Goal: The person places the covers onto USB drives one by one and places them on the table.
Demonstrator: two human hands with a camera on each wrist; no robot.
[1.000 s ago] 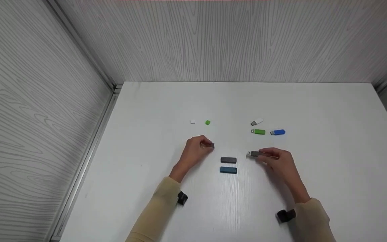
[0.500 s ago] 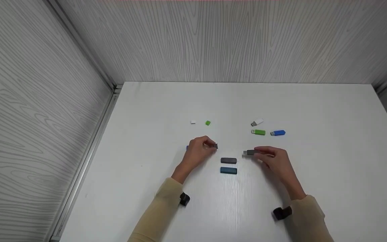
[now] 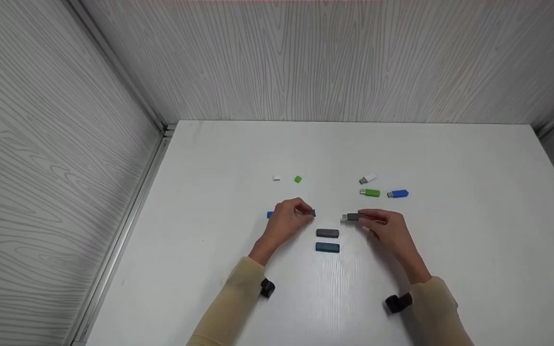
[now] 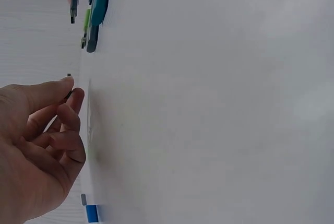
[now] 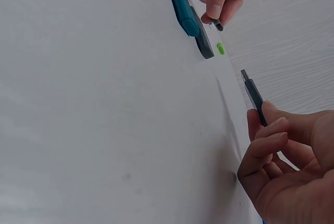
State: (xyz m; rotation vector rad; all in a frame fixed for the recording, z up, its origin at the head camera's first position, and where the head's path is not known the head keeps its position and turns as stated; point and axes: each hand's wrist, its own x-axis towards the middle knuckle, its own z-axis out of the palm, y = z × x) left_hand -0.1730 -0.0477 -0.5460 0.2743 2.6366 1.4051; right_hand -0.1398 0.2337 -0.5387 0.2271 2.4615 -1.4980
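Observation:
My left hand (image 3: 287, 218) pinches a small dark grey cap (image 3: 312, 212) between thumb and fingertips. Most of the cap is hidden by the fingers. Across a short gap, my right hand (image 3: 386, 229) pinches a dark grey USB stick (image 5: 253, 93), its bare metal plug turned toward the left hand. Nearer to me and between the hands lie a capped dark grey USB stick (image 3: 327, 233) and a teal one (image 3: 327, 247), side by side. A small blue cap (image 4: 92, 213) shows on the table beside the left hand.
Behind the left hand lie a small white cap (image 3: 276, 178) and a green cap (image 3: 297, 179). Behind the right hand are uncapped white (image 3: 368, 179), green (image 3: 370, 192) and blue (image 3: 398, 193) USB sticks. Wood-grain panels (image 3: 277, 62) wall the white table's back and sides.
Both hands have moved toward each other, narrowing the gap between the cap and the USB stick's plug. The blue cap behind the left hand has come into sight.

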